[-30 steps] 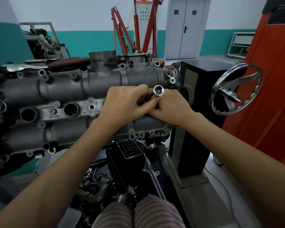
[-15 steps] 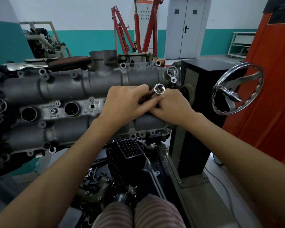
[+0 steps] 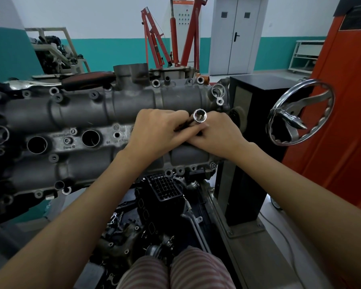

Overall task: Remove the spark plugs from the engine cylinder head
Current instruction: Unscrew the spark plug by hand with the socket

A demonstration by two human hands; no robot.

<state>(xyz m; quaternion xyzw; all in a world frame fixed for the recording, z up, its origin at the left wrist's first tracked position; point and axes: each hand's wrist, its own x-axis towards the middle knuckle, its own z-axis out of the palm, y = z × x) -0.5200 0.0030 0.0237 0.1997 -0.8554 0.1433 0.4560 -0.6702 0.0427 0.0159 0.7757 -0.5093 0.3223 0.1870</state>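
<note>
Head view, single frame — item: engine cylinder head (image 3: 88,113), cast grey metal, matte and slightly grimy, two long rounded ridges running left to right with a flat strip between them. Strip carries round spark plug wells; two open wells (image 3: 90,138) show dark and empty as far as can be seen, and a further one sits under the hands. Spark plugs themselves: none visible; whether any remain seated cannot be told. Left hand (image 3: 154,132): fingers curled over a dark tool shaft at the right-hand well, holding it. Right hand (image 3: 215,134): fingers bent against the same tool from the other side, touching the left fingertips. Socket (image 3: 199,116): bright chromed steel, cylindrical, open mouth turned toward the camera, standing just above the two hands. Step in hand, as judged: handling the plug socket at the rightmost well — either seating it or lifting it out; which one cannot be told. Next move likely calls for keeping the tool square to the well's axis, so a plug's threads and ceramic are not strained. Adjacent: polished metal handwheel (image 3: 300,112) with scalloped rim, on a black stand to the right; red engine hoist (image 3: 175,34) behind; striped trousers at lower edge.
</note>
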